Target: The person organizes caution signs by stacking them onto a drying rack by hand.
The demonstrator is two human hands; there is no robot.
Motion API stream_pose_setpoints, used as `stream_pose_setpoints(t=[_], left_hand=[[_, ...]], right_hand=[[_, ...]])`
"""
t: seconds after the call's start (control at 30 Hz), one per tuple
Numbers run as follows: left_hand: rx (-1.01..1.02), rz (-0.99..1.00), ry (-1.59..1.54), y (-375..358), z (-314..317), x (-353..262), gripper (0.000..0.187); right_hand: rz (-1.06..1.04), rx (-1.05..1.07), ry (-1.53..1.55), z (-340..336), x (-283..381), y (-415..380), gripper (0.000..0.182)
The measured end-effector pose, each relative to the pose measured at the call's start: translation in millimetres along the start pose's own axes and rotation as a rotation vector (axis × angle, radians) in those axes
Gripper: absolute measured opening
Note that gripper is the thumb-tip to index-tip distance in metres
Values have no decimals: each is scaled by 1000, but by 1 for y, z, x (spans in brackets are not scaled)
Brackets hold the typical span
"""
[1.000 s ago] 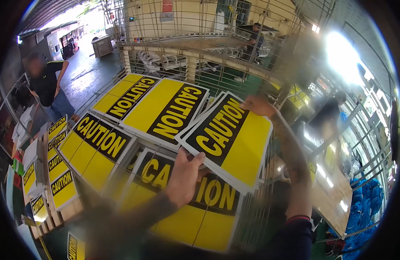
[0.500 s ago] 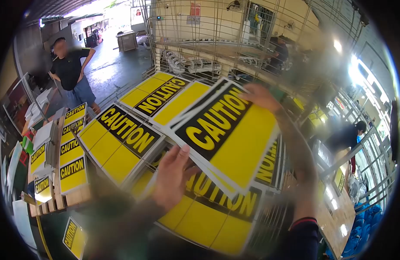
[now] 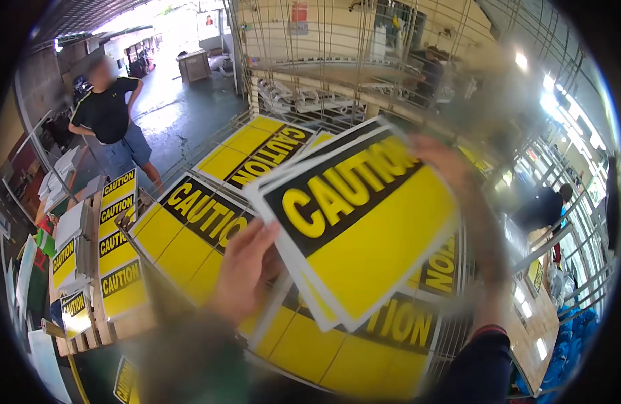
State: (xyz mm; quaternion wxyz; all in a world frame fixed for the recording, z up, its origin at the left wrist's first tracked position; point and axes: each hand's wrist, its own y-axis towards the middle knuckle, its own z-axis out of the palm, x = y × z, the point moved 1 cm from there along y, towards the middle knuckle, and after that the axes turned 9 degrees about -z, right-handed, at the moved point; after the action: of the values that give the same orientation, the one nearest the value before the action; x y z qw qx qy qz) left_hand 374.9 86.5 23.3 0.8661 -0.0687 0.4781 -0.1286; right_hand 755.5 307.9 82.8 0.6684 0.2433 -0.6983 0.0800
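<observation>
A small stack of yellow and black CAUTION sheets [image 3: 371, 229] is held up, tilted, between my two hands. My left hand [image 3: 246, 269] grips its left edge, thumb on the front and fingers behind. At the upper right corner, my right hand [image 3: 439, 158] is closed on the stack, somewhat blurred. Beneath lie more CAUTION sheets on a wire rack: one pile at the left [image 3: 182, 236], one at the back [image 3: 256, 148] and one at the front [image 3: 337, 350], partly hidden by the held sheets.
A pallet [image 3: 122, 328] at the left carries strips of CAUTION sheets [image 3: 124, 276]. Beyond it a person [image 3: 112, 111] stands, hands on hips. Wire mesh [image 3: 310, 40] rises behind the rack. At the right are a wooden table [image 3: 529, 330], blue bags [image 3: 576, 343] and another person [image 3: 542, 205].
The held sheets have turned and risen slightly, with their edges closer together. My left hand has moved left, my right hand right. The view has shifted a little.
</observation>
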Motion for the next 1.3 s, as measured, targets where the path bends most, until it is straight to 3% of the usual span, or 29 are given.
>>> stream_pose_setpoints(t=[0.13,0.23,0.27,0.3,0.4,0.5,0.57,0.67,0.73,0.77,0.83,0.87,0.97,1.07,1.3], left_hand=[[246,214,438,69,15,-58,41],[523,272,738,192,27,-75,49],[534,474,1046,235,32,-70,50],[602,570,1287,268,41,-73,64],[491,775,1909,373,51,-56,97],[422,433,1914,436,50,-55,128],[600,359,1821,447,50,-70,136],[647,351,1836,438,45,-81,128],[596,548,1746,449,37,-90,105],[559,648,1685,446,35,-96,94],[580,484,1581,397,33,-143,53],[614,561,1473,360,26,-167,33],[629,673,1292,262,-15,-244,29],[556,592,997,116,-86,-285,28],[212,387,451,-206,-305,-191,24]], right_hand=[[-65,-438,-179,-53,22,-126,40],[-212,-772,-188,2,76,-236,46],[-185,-839,-239,23,95,-266,47],[-192,-939,-258,32,103,-304,47],[-192,-1261,-398,67,99,-426,49],[-212,-1378,-429,111,93,-519,53],[-189,-1356,-195,197,105,-515,53],[-315,-1463,-62,282,87,-477,52],[-256,-1659,-206,316,64,-467,53],[-281,-1646,-178,339,56,-450,52],[-265,-1598,-178,365,31,-448,50],[-230,-1564,-199,372,13,-458,50],[-285,-1498,-18,408,-3,-391,45],[-332,-1357,123,437,-11,-343,44],[-323,-939,155,548,-3,-291,48]])
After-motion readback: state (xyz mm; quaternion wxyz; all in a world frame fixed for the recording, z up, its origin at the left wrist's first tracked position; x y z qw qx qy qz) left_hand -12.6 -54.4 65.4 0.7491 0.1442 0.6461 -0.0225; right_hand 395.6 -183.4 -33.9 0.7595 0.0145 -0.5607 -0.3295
